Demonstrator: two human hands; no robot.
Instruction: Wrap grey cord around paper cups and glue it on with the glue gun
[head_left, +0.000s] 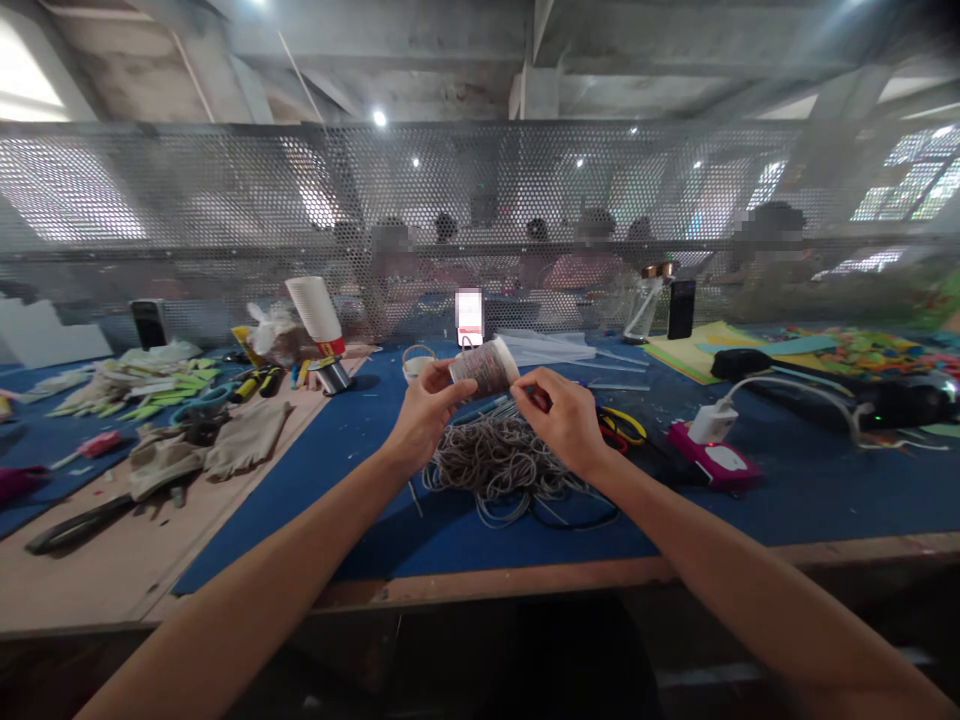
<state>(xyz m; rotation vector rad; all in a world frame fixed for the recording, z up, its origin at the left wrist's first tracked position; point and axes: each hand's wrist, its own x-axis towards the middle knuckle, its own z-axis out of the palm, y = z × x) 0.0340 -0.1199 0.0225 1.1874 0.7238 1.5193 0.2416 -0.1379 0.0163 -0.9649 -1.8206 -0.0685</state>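
Perforated metal screen runs across the upper frame, blue mat below it. From my end, on the head view: cord-wrapped cup sits mid-frame, lifted and tipped on its side, white rim toward the right. Left hand holds it at the narrower end, thumb low on the side, other fingers mostly hidden. Right hand is by the rim, fingers curled in narrow; I can't tell if that pinch is fully closed or has a strand in it. Loose grey cord pile lies just under both, center frame. Handling, my guess: cup is light, thin-walled, easy to dent; the wrap looks soft and grippy but could slip along the taper if squeezed hard. I'd take it around the narrow end with light, spread fingers and leave the rim uncrushed. Cord reads limp, tangle-prone; best pinched singly, near the cup. Also logging the lit phone behind, white cup stack left of center, magenta box at right.
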